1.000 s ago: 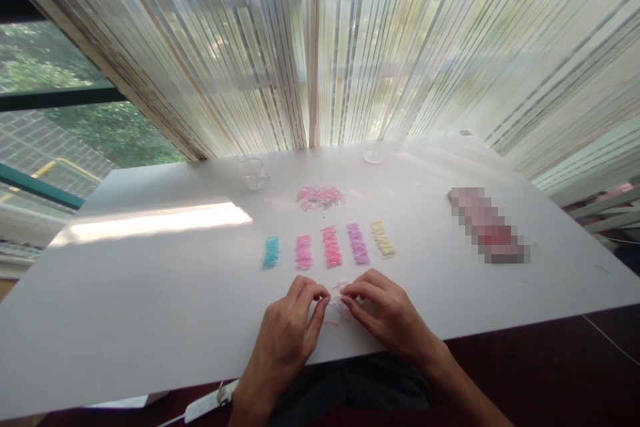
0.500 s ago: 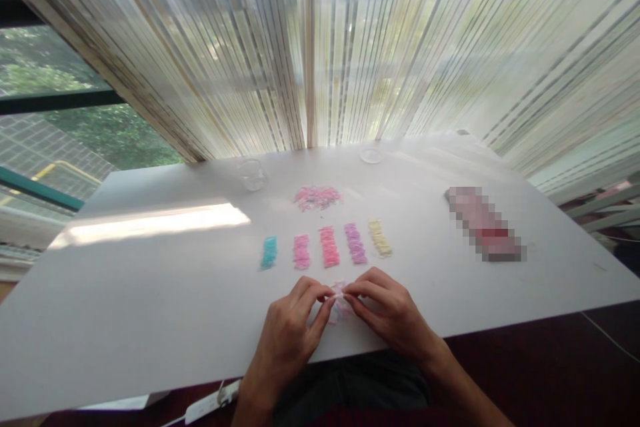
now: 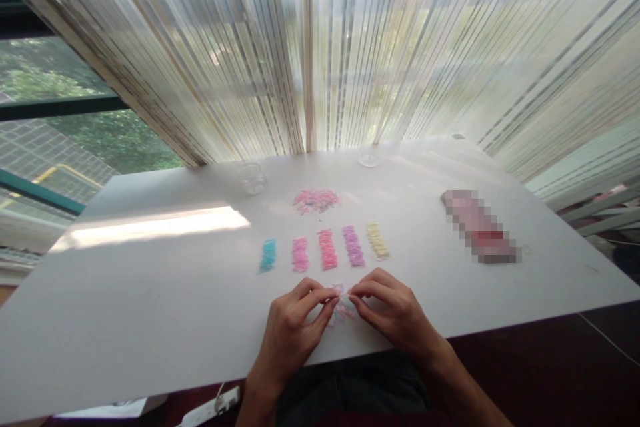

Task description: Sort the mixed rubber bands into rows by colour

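Thumb and fingers of my left hand (image 3: 299, 320) are pinched at the near edge of the white table. Opposite it, my right hand (image 3: 393, 307) is also pinched, its fingertips very close to the left ones. Between the two pinches shows a small pale piece (image 3: 343, 295), too small to make out fully. Under the fingertips lies a loose little heap of pastel strips (image 3: 342, 313), partly covered by the hands. Just beyond are sorted blocks of small strips: blue (image 3: 268, 255), pink (image 3: 301, 254), coral (image 3: 329, 250), purple (image 3: 354, 246) and yellow (image 3: 377, 241).
Farther back sits a mixed pile of colored strips (image 3: 316, 200). A clear container (image 3: 252, 178) stands behind it to the left, a clear round lid (image 3: 369, 159) to the right. A blurred-out pinkish object (image 3: 481, 225) lies at the right. Curtains (image 3: 310, 47) hang along the back edge.
Both hands have shifted very slightly, still pinched together over the loose heap. The view has moved a little; the blocks and pile look unchanged.
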`<state>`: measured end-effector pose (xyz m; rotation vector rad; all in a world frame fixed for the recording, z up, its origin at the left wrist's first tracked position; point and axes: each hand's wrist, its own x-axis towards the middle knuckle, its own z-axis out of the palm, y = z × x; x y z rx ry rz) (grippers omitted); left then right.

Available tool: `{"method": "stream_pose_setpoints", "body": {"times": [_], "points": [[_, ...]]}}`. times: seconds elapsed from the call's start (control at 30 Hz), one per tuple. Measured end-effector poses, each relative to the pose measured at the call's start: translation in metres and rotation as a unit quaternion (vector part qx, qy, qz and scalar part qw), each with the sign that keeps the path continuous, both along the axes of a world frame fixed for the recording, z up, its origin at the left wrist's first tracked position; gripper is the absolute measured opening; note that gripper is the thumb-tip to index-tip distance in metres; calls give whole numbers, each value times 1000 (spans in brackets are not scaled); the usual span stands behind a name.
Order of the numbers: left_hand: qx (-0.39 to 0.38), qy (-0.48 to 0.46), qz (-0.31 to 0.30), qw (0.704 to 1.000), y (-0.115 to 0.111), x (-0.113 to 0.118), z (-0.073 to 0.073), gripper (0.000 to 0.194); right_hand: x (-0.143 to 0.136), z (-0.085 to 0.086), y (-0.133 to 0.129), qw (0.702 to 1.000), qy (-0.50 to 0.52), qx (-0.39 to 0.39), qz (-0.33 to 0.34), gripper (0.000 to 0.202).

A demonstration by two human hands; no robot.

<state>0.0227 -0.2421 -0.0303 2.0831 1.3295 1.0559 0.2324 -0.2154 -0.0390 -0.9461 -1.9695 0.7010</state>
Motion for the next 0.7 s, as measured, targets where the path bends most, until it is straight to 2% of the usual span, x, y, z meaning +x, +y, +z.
{"method": "stream_pose_setpoints", "body": {"times": [0.2, 0.43, 0.53, 0.7], "points": [[2, -17, 7, 1000, 0, -1, -3, 14, 11, 3, 5, 1000, -17, 18, -18, 9], [-10, -15, 54, 998, -3, -12, -8, 11, 60, 0, 38, 984, -96, 62, -136, 11], [-13, -15, 65, 998, -3, -13, -11, 10, 70, -2, 48, 980, -127, 71, -139, 13], [-18, -10, 70, 997, -4, -13, -11, 12, 69, -4, 51, 977, -142, 74, -140, 18]]}}
